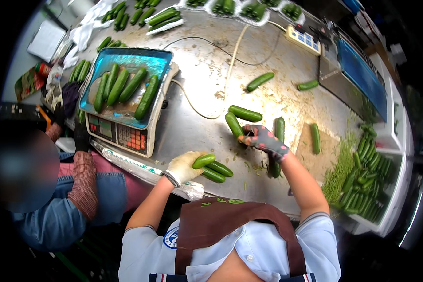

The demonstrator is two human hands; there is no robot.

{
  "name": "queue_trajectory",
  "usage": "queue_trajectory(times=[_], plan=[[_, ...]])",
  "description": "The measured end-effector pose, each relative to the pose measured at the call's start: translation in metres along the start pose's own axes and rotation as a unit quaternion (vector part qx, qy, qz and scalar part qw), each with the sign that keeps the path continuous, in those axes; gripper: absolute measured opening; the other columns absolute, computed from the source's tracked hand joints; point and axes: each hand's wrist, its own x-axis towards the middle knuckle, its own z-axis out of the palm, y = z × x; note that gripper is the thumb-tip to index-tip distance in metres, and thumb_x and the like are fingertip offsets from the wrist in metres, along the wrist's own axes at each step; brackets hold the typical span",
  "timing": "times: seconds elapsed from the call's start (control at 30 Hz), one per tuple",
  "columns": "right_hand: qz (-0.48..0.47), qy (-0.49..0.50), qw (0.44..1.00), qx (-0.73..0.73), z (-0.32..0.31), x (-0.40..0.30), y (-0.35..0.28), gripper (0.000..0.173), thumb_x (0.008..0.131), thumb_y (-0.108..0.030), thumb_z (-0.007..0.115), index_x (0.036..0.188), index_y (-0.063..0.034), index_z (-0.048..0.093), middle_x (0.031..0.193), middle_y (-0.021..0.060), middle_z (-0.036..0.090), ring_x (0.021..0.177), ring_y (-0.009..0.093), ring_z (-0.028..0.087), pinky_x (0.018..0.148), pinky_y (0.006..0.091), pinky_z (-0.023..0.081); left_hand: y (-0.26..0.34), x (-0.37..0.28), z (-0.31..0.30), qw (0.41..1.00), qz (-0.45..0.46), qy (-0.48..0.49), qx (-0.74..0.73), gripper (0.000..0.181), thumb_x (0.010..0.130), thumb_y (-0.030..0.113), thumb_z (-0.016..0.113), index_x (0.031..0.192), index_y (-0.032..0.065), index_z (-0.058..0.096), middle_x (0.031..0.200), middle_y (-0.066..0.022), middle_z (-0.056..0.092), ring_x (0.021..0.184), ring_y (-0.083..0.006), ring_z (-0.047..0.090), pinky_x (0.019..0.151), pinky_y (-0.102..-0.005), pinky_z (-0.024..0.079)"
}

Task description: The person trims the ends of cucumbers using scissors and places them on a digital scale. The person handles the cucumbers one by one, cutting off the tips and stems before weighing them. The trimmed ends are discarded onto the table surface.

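My left hand (185, 166), in a cream glove, holds a short cucumber (203, 161) over the table's near edge. Two more cucumbers (213, 174) lie against its fingers; whether it grips them too is unclear. A dark glove with pink spots covers my right hand (262, 140). Its fingers close around the lower end of a cucumber (234, 124). Just beyond lies another cucumber (245, 113). One long cucumber (280, 130) passes by the right wrist, which partly hides what lies beneath. Farther off on the steel table (197, 77) is a single cucumber (260, 82).
A digital scale (127, 105) bears several cucumbers at left, beside a co-worker's dark-gloved hand (81, 135). A white crate (391, 211) full of cucumbers stands at right. A power strip (303, 40) and a pale cable (232, 63) lie at the back, near wrapped cucumber trays (253, 12).
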Motion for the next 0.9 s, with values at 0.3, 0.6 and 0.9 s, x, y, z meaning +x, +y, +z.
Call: queue_trajectory(times=[0.3,0.6,0.9], plan=[[-0.047,-0.265,0.898,0.347,0.053,0.04,-0.064,0.057,0.082,-0.028,0.061,0.125,0.0013,0.038,0.109,0.0105,0.055,0.088,0.009,0.057,0.062,0.0172,0.047,-0.008,-0.001,0.003,1.0,0.022,0.01,0.019,0.041,0.072,0.024,0.062,0.112,0.0154,0.053,0.102,-0.0099,0.057,0.098,-0.0272,0.054,0.084,-0.0354,0.043],[-0.102,-0.188,0.907,0.363,0.114,0.123,-0.128,0.033,0.083,-0.031,0.058,0.101,-0.0056,0.049,0.081,0.0029,0.055,0.057,0.008,0.051,0.041,0.0162,0.035,-0.008,0.001,-0.003,0.999,-0.022,-0.026,0.015,0.04,0.069,0.023,0.063,0.107,0.0148,0.057,0.107,-0.009,0.058,0.1,-0.027,0.054,0.086,-0.0359,0.042],[-0.129,-0.131,0.981,0.063,0.128,0.052,-0.117,0.035,0.09,-0.027,0.049,0.112,-0.0005,0.053,0.094,0.0068,0.061,0.075,0.011,0.054,0.062,0.0218,0.044,-0.01,0.004,0.003,0.999,-0.025,-0.02,0.026,0.035,0.07,0.022,0.061,0.104,0.0138,0.057,0.098,-0.01,0.061,0.095,-0.0276,0.057,0.082,-0.0358,0.044]])
